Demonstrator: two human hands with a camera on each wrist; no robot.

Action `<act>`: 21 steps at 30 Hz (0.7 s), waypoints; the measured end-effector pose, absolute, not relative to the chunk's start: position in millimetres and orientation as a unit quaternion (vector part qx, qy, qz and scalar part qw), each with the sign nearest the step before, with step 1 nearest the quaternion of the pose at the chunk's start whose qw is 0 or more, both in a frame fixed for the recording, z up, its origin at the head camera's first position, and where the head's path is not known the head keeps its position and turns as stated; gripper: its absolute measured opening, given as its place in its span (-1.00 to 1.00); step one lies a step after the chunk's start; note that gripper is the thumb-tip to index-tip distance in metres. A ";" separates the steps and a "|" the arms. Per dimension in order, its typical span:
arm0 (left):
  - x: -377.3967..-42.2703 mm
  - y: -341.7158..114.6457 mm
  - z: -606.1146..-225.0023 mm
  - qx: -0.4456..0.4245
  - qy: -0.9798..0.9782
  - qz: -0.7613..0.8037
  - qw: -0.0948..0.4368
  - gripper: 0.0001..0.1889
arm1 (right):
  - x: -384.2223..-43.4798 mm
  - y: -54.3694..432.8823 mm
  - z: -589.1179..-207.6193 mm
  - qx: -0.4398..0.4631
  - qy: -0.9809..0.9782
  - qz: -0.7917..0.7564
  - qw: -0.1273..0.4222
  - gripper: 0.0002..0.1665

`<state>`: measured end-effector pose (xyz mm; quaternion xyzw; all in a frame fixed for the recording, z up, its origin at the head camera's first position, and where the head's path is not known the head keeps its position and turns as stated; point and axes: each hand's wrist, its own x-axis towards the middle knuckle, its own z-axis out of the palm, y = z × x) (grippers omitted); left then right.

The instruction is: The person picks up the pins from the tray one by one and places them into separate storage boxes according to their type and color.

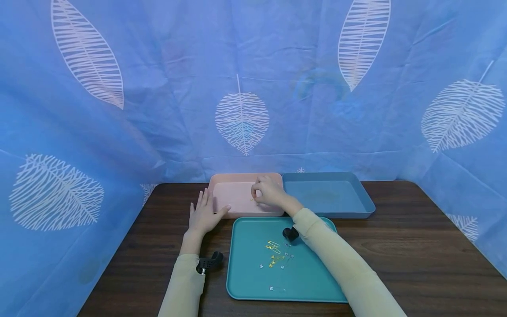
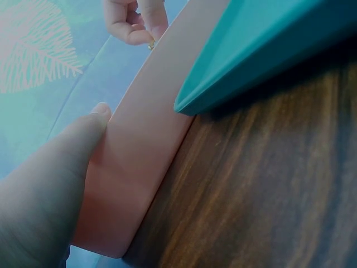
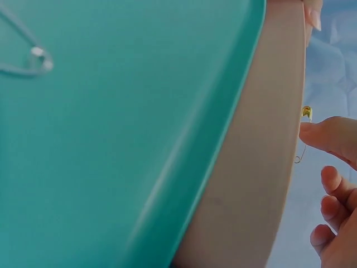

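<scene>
Over the pink tray [image 1: 233, 193], my right hand [image 1: 269, 193] pinches a gold safety pin [image 3: 307, 112] between thumb and forefinger. The pin looks open in the right wrist view, its coiled end hanging below the thumb. My left hand [image 1: 203, 218] rests with straight, spread fingers at the pink tray's left front corner, its thumb [image 2: 99, 114] on the rim. Nearer me, several gold safety pins [image 1: 273, 246] and silver ones lie on the teal tray [image 1: 249, 273]. One silver safety pin [image 1: 277, 289] lies apart near its front edge.
A blue-grey tray [image 1: 332, 196] stands right of the pink one, side by side with it. All three trays are on a dark wooden table [image 1: 412, 246]. Behind it hangs a blue curtain [image 1: 174, 114] with white leaf prints. Each wrist wears a black camera band.
</scene>
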<state>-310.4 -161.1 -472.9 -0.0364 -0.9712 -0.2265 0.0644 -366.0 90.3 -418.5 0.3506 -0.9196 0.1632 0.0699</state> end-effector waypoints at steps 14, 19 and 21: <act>-312.4 -162.3 -476.6 -0.034 -0.974 -0.216 0.063 0.06 | -382.2 79.4 -419.9 0.331 -0.931 0.150 0.026 -0.79; -311.4 -161.4 -474.3 -0.035 -0.973 -0.220 0.061 0.05 | -386.6 77.4 -420.5 0.324 -0.933 0.155 0.017 -0.77; -311.4 -161.3 -473.6 -0.035 -0.972 -0.222 0.062 0.05 | -388.4 77.1 -421.0 0.322 -0.934 0.156 0.017 -0.76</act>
